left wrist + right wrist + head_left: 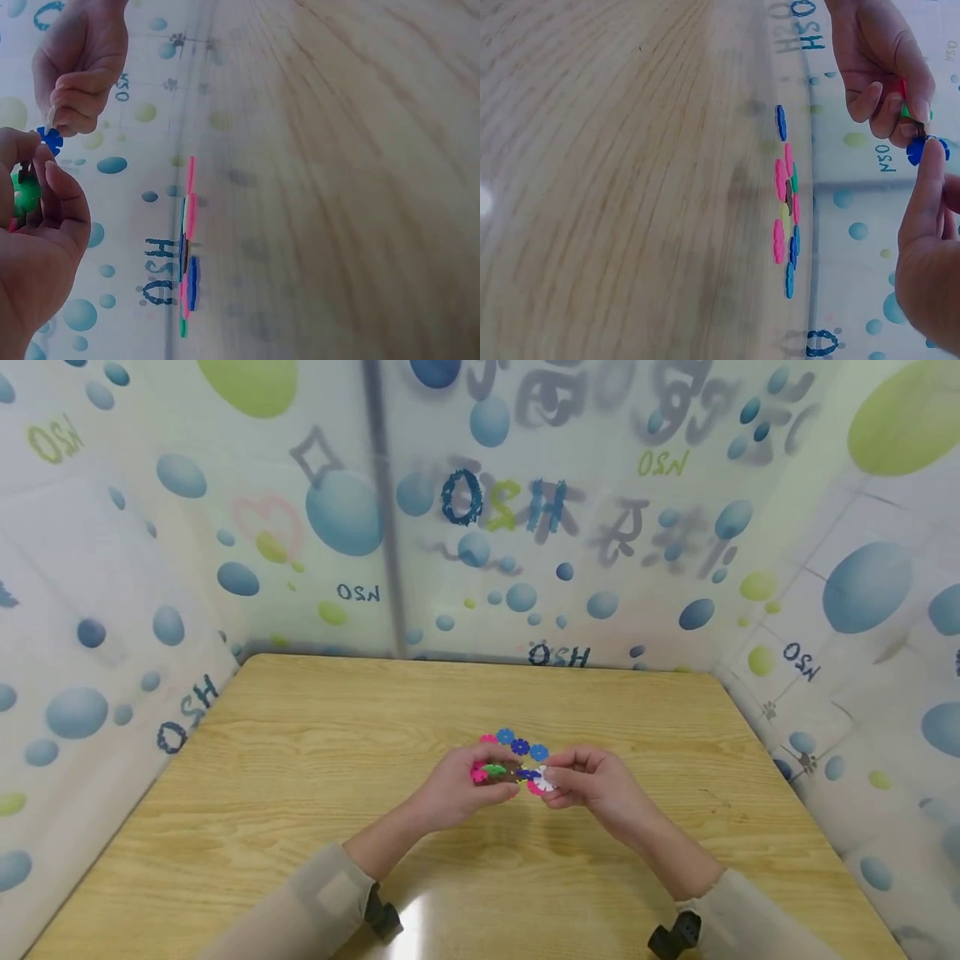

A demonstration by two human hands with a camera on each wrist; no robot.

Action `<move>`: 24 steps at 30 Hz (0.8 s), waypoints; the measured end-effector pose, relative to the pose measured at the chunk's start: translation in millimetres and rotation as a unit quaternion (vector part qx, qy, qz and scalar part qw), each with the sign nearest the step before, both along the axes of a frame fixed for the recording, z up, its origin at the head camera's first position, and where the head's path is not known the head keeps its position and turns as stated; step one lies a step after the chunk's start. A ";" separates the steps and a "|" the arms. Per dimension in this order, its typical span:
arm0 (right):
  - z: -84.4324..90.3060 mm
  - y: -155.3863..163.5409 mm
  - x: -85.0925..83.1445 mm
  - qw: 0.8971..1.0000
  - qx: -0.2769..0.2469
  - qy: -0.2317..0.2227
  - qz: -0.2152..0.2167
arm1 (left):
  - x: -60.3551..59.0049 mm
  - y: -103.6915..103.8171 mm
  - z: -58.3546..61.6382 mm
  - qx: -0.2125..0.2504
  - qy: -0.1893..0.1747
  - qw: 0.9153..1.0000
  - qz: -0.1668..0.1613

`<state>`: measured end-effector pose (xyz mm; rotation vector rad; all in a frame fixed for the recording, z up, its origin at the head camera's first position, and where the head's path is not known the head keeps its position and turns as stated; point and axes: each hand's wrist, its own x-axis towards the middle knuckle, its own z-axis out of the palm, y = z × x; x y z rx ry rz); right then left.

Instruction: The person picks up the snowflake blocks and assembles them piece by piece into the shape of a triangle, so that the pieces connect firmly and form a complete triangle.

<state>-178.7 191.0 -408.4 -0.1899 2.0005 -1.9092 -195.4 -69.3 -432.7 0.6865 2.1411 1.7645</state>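
Both hands meet above the middle of the wooden table [300, 827], joining small flower-shaped plastic discs. My left hand [498, 777] pinches a small cluster with a green disc [493, 769] and a pink one; the green disc [26, 191] also shows in the left wrist view. My right hand [551, 781] pinches a dark blue disc [528, 774] and pushes its edge against that cluster. White and pink pieces show by its fingers. The blue disc [915, 150] sits between the right thumb and the left fingertips. Just behind the hands lies a flat group of loose discs [517, 745].
The loose discs [787, 202] on the table are pink, blue, green and yellow, lying close together. Translucent walls printed with blue and green bubbles [345, 514] enclose the table on the left, back and right. Bare wood stretches on either side of the hands.
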 end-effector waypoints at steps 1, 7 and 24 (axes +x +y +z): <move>-0.1 -1.2 0.6 1.000 -0.003 -0.001 -0.001 | -0.6 -1.5 0.1 -0.007 0.001 1.000 0.001; -3.7 -11.4 3.3 1.000 -0.017 0.003 -0.007 | -5.7 -11.6 4.2 -0.048 0.022 0.997 0.060; -15.2 -26.4 6.4 0.997 -0.059 -0.041 -0.004 | -7.5 -7.1 8.2 0.046 0.016 0.985 0.169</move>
